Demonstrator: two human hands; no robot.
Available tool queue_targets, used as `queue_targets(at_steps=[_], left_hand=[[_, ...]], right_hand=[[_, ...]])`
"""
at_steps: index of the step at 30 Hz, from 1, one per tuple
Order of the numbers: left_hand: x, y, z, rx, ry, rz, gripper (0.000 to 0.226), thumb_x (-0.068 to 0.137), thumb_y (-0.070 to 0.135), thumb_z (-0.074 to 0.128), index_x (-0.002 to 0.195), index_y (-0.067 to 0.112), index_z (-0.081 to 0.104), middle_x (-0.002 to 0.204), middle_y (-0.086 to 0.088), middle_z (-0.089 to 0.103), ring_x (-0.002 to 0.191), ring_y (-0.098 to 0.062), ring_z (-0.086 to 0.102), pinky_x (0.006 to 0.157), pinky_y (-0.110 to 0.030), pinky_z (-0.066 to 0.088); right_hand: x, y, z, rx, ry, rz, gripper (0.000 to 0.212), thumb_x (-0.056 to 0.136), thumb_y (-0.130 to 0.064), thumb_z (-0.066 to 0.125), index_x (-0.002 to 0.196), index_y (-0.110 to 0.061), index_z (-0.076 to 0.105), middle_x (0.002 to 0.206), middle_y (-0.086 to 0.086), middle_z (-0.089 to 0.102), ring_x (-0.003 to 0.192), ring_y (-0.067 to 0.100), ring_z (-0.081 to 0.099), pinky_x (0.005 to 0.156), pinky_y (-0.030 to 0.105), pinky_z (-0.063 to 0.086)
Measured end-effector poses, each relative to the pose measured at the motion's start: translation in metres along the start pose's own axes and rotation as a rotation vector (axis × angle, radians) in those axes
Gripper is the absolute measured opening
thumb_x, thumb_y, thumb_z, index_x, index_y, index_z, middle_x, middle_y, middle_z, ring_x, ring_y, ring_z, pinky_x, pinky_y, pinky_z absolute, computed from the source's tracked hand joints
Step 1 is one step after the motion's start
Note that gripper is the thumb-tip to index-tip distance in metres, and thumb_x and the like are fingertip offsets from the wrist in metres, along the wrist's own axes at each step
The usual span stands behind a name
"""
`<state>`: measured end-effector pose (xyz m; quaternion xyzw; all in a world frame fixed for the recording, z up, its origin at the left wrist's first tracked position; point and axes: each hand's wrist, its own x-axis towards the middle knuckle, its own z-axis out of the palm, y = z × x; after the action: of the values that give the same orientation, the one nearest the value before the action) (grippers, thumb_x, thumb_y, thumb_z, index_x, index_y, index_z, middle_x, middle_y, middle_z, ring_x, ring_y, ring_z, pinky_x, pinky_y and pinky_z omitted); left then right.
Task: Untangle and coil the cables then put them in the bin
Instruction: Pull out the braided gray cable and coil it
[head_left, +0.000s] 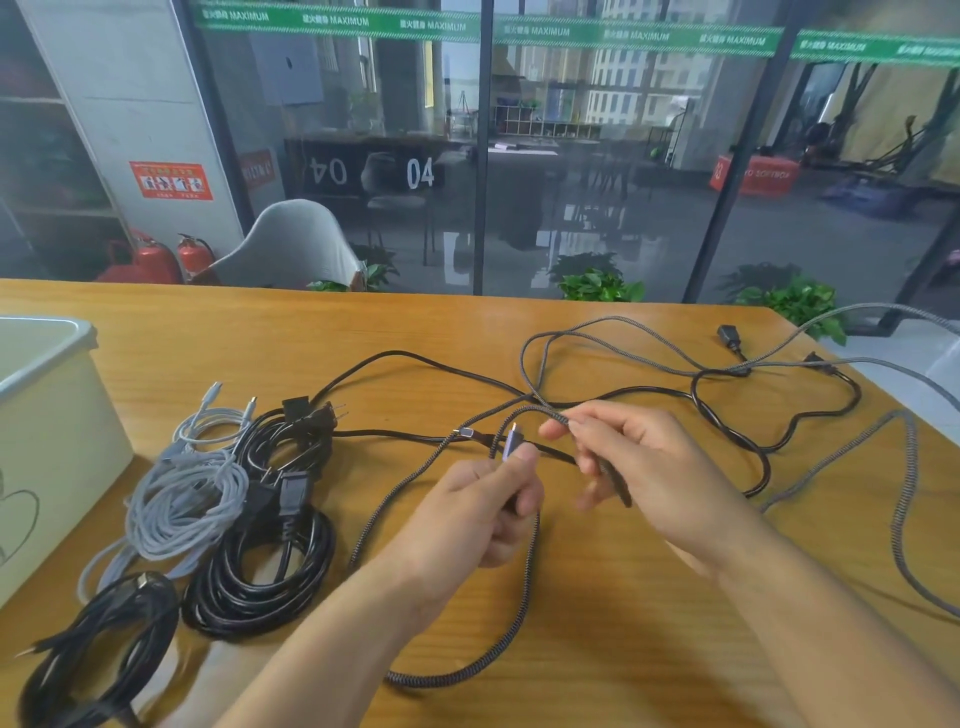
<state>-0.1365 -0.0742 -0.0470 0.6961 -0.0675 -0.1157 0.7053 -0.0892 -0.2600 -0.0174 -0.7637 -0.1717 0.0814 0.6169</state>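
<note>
The left hand (483, 514) pinches the braided cable's plug (511, 447); just right of it, the right hand (634, 467) pinches the same cable (524, 587), near the table's (623, 649) middle.

bin (47, 395) cut by left edge | braided cable (904, 519) exits right

We see bare bench (649, 649) near us; coiled cables (218, 519) crowd the way left to the bin (47, 415), loose braided cable (904, 499) sprawls right.
</note>
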Motion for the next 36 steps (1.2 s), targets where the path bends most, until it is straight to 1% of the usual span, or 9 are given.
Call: queue_targets(at_steps=[3,7,13,16,19,23,28,32,36], left_hand=[[0.003,-0.002,0.0,-0.018,0.08,0.024,0.049,0.107,0.049,0.041,0.069,0.019,0.048,0.064,0.001,0.026,0.058,-0.017,0.019,0.053,-0.024,0.02],[0.002,-0.005,0.005,-0.015,0.12,0.038,0.05,0.105,0.055,0.039,0.072,0.019,0.047,0.067,0.0,0.025,0.062,-0.019,0.018,0.056,-0.027,0.02],[0.0,-0.002,0.008,-0.117,0.221,0.081,0.054,0.101,0.063,0.04,0.067,0.021,0.044,0.069,-0.003,0.021,0.065,-0.022,0.017,0.062,-0.036,0.016],[-0.001,0.002,0.009,-0.119,0.245,0.117,0.063,0.101,0.063,0.04,0.061,0.018,0.059,0.07,-0.008,0.02,0.066,-0.024,0.019,0.064,-0.04,0.016],[-0.001,0.002,0.004,-0.129,0.281,0.125,0.073,0.1,0.062,0.043,0.079,-0.005,0.062,0.073,-0.022,0.023,0.071,-0.032,0.021,0.061,-0.035,0.021],[-0.001,0.004,0.002,-0.152,0.336,0.13,0.053,0.107,0.045,0.043,0.066,0.016,0.064,0.069,-0.014,0.05,0.069,-0.031,0.038,0.065,-0.038,0.032],[0.001,0.004,-0.004,-0.184,0.417,0.176,0.049,0.109,0.038,0.041,0.064,0.02,0.05,0.07,-0.012,0.032,0.059,-0.024,0.028,0.056,-0.03,0.026],[0.002,0.007,-0.01,-0.297,0.415,0.179,0.048,0.11,0.037,0.04,0.065,0.022,0.048,0.065,0.0,0.035,0.057,-0.016,0.027,0.055,-0.029,0.026],[-0.001,0.013,-0.013,-0.492,0.294,0.126,0.04,0.108,0.038,0.043,0.075,0.017,0.043,0.066,-0.003,0.04,0.057,-0.019,0.036,0.061,-0.034,0.029]], right_hand=[[-0.004,0.0,0.006,0.081,0.006,-0.044,0.017,0.096,-0.026,0.068,0.099,-0.016,0.081,0.072,0.004,0.062,0.086,0.022,0.072,0.069,0.033,0.062],[-0.009,0.002,0.018,0.124,0.092,-0.1,0.018,0.083,-0.025,0.079,0.091,-0.009,0.077,0.077,0.009,0.072,0.07,0.017,0.069,0.063,0.03,0.06],[-0.015,0.006,0.031,-0.101,0.11,-0.236,0.006,0.094,-0.018,0.075,0.089,-0.02,0.078,0.079,-0.004,0.075,0.075,0.014,0.069,0.059,0.029,0.059],[-0.018,0.01,0.036,-0.29,0.115,-0.362,0.013,0.097,-0.017,0.07,0.101,-0.025,0.079,0.088,-0.01,0.071,0.086,0.02,0.068,0.064,0.025,0.055],[-0.02,0.012,0.04,-0.368,0.073,-0.435,0.028,0.096,-0.017,0.063,0.119,-0.022,0.077,0.095,-0.012,0.064,0.087,0.02,0.065,0.063,0.014,0.045],[-0.023,0.011,0.04,-0.378,-0.001,-0.484,0.033,0.099,-0.018,0.064,0.131,-0.024,0.072,0.1,-0.015,0.064,0.086,0.018,0.065,0.065,0.026,0.053],[-0.027,0.006,0.041,-0.431,0.028,-0.411,0.016,0.102,-0.035,0.059,0.09,-0.033,0.069,0.074,-0.006,0.069,0.065,0.018,0.065,0.057,0.036,0.051],[-0.027,0.004,0.037,-0.666,-0.202,-0.364,0.028,0.105,-0.04,0.045,0.089,-0.031,0.066,0.073,-0.01,0.069,0.069,0.015,0.065,0.067,0.037,0.051],[-0.027,0.003,0.036,-0.6,-0.479,-0.222,0.029,0.11,-0.034,0.045,0.098,-0.026,0.069,0.079,-0.01,0.074,0.07,0.013,0.069,0.07,0.025,0.052]])
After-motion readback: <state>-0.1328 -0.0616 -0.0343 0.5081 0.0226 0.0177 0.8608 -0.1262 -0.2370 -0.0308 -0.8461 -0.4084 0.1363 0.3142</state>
